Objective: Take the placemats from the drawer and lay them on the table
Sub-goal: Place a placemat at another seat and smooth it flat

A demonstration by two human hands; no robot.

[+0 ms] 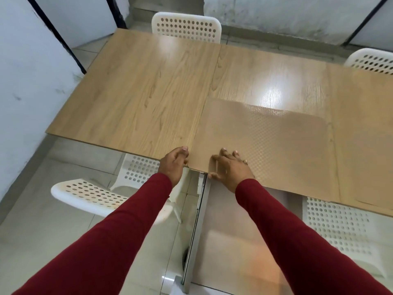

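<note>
**Inspector:** Nearest the wearer, below the counter edge, the drawer point(238, 241) stands pulled out on its metal rail, with pale translucent sheets apparently lying inside. I judge it is left open because more placemats remain to be taken.

**Assistant:** And the hands?

**Inspector:** At the near edge, the left hand point(174, 165) pinches the near left corner of the placemat point(265, 143), thumb on top. The right hand point(229, 169) lies open, fingers spread, pressing the mat down. Likely purpose: pin with one, square the corner with the other.

**Assistant:** Where does the mat sit?

**Inspector:** Flat on the counter point(138, 96), its left side along the seam between the two tops, its near corner slightly overhanging. Beyond it, bare surface. At the far side, two white perforated chairs point(187, 26), marking the places still unlaid.
</note>
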